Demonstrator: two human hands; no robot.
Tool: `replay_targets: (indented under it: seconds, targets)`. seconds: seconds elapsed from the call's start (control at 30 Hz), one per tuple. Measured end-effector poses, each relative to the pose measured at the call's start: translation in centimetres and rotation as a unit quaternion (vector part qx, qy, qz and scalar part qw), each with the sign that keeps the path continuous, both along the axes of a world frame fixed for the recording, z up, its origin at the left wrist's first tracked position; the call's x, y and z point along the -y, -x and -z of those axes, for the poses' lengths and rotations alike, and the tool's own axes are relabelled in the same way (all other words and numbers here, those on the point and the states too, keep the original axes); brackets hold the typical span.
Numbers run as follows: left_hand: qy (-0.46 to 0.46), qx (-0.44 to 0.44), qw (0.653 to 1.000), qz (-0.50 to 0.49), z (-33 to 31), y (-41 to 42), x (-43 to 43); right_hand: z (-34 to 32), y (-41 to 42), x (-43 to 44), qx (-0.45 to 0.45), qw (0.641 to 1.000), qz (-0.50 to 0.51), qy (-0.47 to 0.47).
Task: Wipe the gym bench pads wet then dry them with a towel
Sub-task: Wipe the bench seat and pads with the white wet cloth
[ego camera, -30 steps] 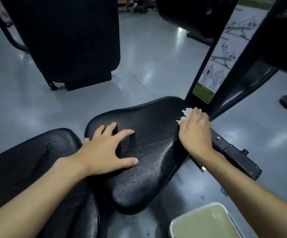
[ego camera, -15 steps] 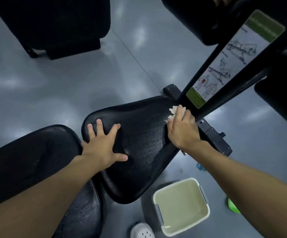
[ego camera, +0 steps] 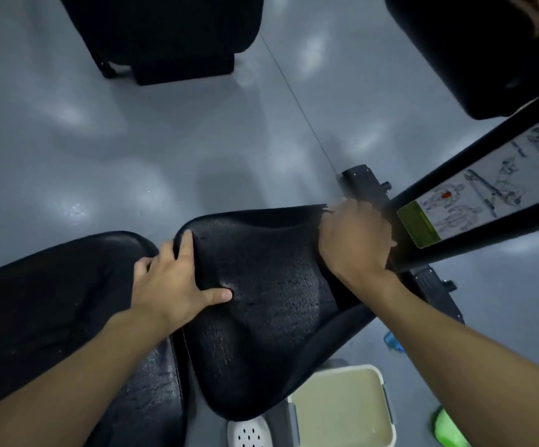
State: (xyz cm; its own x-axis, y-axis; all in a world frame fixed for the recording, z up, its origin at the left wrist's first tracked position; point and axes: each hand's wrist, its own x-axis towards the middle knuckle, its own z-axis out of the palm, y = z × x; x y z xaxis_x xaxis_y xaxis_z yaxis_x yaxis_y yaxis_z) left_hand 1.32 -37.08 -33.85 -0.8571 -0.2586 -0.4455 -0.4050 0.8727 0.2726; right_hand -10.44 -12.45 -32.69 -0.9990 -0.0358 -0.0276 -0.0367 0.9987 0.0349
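Over the grey gym floor (ego camera: 132, 140), you lean across two black pads: the back pad (ego camera: 52, 301) at your left and the seat pad (ego camera: 271, 317), the one being worked, straight ahead. The seat pad's long axis runs away from you. Its narrow end hangs nearest, above the bucket (ego camera: 389, 411) of cloudy water on the floor, and its broad end lies farthest, against the frame post (ego camera: 487, 241) with its exercise chart (ego camera: 474, 201).

Both hands sit at that broad far end. Your left hand (ego camera: 171, 285) grips the pad's far left edge, fingers hooked into the gap beside the back pad and thumb pressed on top, bracing it. Your right hand (ego camera: 353, 240) is bunched, knuckles up, on the far right corner, touching the post. A pale scrap (ego camera: 340, 203), probably the wet cloth, shows at its fingertips. Whether the hand clutches it or merely presses it down cannot be told through the blur.

Water beads across the pad's middle, between your hands and nearer your body. The next stroke therefore likely runs back towards you along the long axis, led by the right hand, which sits on the wiping corner. The drying pass looks not yet begun.
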Motion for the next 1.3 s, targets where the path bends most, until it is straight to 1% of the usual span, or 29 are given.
replay_targets:
  seconds: [0.07, 0.13, 0.2, 0.3, 0.37, 0.47, 0.63, 0.9, 1.0, 1.13, 1.23, 1.3]
  targets:
    - [-0.003, 0.0, 1.0, -0.001, 0.0, 0.1, -0.1, -0.1, 0.8, 1.5, 0.017, 0.997, -0.06, -0.038]
    - [-0.005, 0.0, 1.0, -0.006, -0.1, 0.2, -0.1, 0.3, 1.3, 4.1, 0.046, 0.986, -0.15, -0.061]
    - [-0.006, 0.0, 1.0, -0.008, -0.3, 0.1, 0.0, 0.8, 1.0, 7.2, 0.076, 0.969, -0.232, -0.051]
    - [-0.006, 0.003, 1.0, -0.004, -0.4, -0.3, 0.2, 0.9, 1.6, 7.2, 0.095, 0.949, -0.295, -0.052]
    - [-0.008, 0.014, 1.0, -0.004, -0.3, -0.9, 0.4, 0.1, 2.6, 4.3, 0.095, 0.951, -0.289, -0.057]
    - [-0.023, 0.023, 0.999, -0.011, 0.2, -2.1, 0.7, -1.0, 3.4, 1.3, 0.086, 0.971, -0.206, -0.088]
    - [-0.041, 0.004, 0.999, -0.018, 1.0, -3.0, 0.6, 0.3, 2.4, 4.5, 0.089, 0.973, -0.173, -0.126]
    - [-0.059, -0.061, 0.996, -0.037, 1.5, -4.6, 1.5, 2.1, 0.5, 11.8, 0.099, 0.963, -0.245, -0.048]
    - [-0.078, -0.091, 0.991, -0.056, 1.8, -5.4, 2.0, 2.5, 0.0, 14.0, 0.124, 0.954, -0.272, -0.012]
    - [-0.123, -0.136, 0.981, -0.066, 1.8, -6.5, 3.1, 3.0, -0.6, 17.2, 0.14, 0.929, -0.34, -0.028]
    - [-0.165, -0.15, 0.971, -0.089, 1.7, -7.1, 3.9, 3.1, -1.1, 18.5, 0.15, 0.908, -0.39, -0.033]
    - [-0.172, -0.156, 0.968, -0.092, 1.8, -7.3, 4.3, 2.9, -1.2, 18.9, 0.148, 0.889, -0.431, -0.036]
